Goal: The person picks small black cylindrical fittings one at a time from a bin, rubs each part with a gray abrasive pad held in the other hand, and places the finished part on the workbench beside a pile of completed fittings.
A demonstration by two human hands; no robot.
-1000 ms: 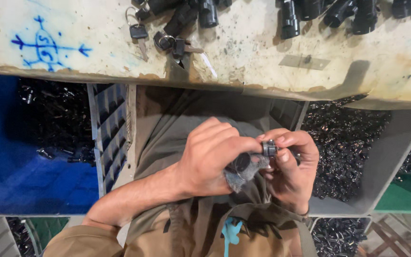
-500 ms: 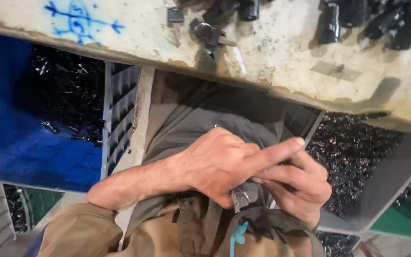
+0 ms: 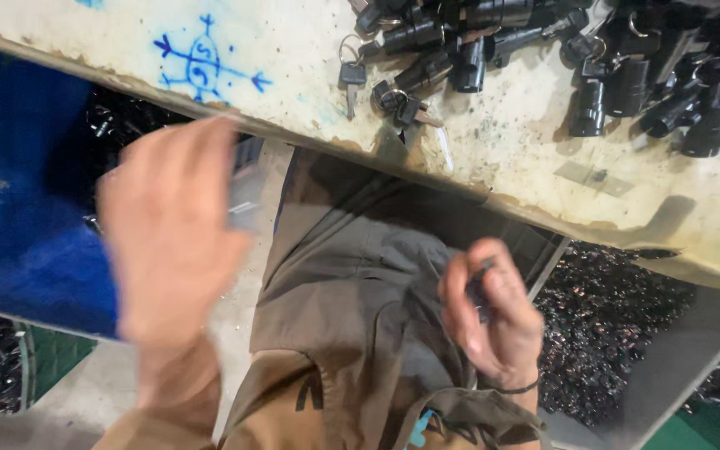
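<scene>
The left hand, at about nine o'clock in the view, is raised in front of a blue bin, its back toward the camera, fingers up and loosely together. It is blurred, so whether its grip holds anything cannot be told.

The right hand, at about five o'clock, hangs over the lap with its fingers curled inward, the grip pinching a small dark metal part between thumb and fingertips. Most of that part is hidden by the fingers. A thin dark band circles the wrist.

Between the hands lies the person's grey-brown cloth apron, creased and matte.

Across the top, from ten to three o'clock, runs the edge of a worn, cream-painted bench, stained and chipped, with a blue star-like mark drawn on it. At twelve to two o'clock on it sits a heap of black cylindrical lock parts, and a small key on a ring lies just beside them. Under the bench at four o'clock, a grey bin holds a mass of small, shiny black pieces.
</scene>
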